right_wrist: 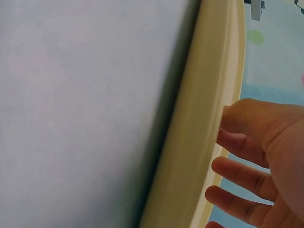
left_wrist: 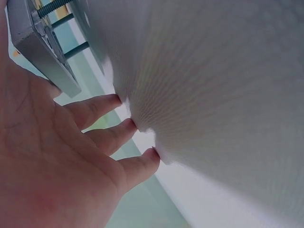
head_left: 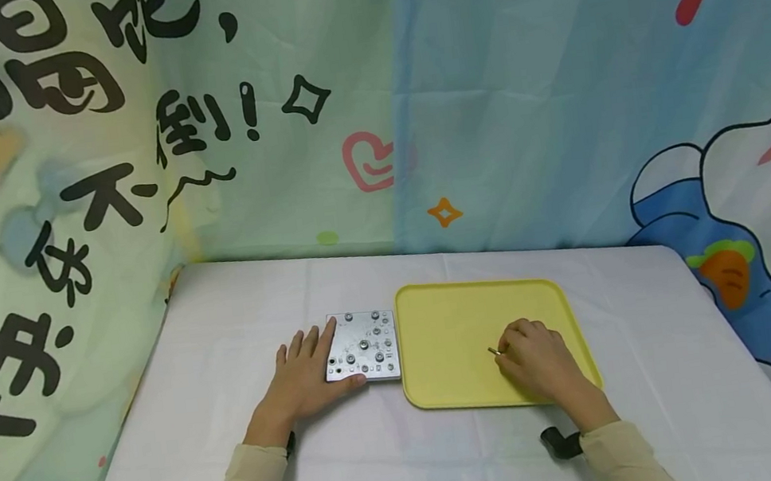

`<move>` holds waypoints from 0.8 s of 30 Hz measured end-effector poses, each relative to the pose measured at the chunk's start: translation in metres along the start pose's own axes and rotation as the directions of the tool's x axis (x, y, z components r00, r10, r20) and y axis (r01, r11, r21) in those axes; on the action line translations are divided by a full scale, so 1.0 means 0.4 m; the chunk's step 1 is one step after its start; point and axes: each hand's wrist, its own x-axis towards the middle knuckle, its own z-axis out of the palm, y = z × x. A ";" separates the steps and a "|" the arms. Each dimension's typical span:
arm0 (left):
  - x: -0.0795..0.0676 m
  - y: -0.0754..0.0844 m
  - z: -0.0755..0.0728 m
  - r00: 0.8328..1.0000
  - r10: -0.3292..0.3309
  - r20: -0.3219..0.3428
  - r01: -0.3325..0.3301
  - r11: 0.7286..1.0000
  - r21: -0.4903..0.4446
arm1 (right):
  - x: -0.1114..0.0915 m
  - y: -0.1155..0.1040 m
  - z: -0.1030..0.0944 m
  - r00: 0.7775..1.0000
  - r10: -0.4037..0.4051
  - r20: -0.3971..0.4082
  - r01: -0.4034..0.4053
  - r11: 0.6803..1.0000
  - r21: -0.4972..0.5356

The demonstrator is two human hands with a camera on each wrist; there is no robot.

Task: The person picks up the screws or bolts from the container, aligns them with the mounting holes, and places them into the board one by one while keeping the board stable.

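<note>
My left hand (head_left: 305, 379) lies on the white cloth with fingers spread. Its index finger touches the upper left corner of a silver metal plate (head_left: 364, 346), and the thumb lies along the near edge. Several round screw heads dot the plate's top; below it, in the left wrist view, threaded shafts (left_wrist: 77, 49) stick down. Above the yellow tray (head_left: 447, 385), my right hand (head_left: 537, 354) pinches a small screw (head_left: 493, 351) between thumb and index finger, its tip pointing left. The tray's rim partly hides the right fingers in the right wrist view.
The tray stands directly right of the plate on a white-clothed table (head_left: 442, 466). Printed curtains (head_left: 519, 96) hang behind and to the left of it. A black wrist strap part (head_left: 560, 444) sticks out by the right sleeve.
</note>
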 end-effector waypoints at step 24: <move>0.001 0.001 0.001 1.000 -0.011 0.003 0.011 1.000 0.001 | 0.010 -0.005 0.010 0.998 -0.020 -0.055 0.019 1.000 -0.011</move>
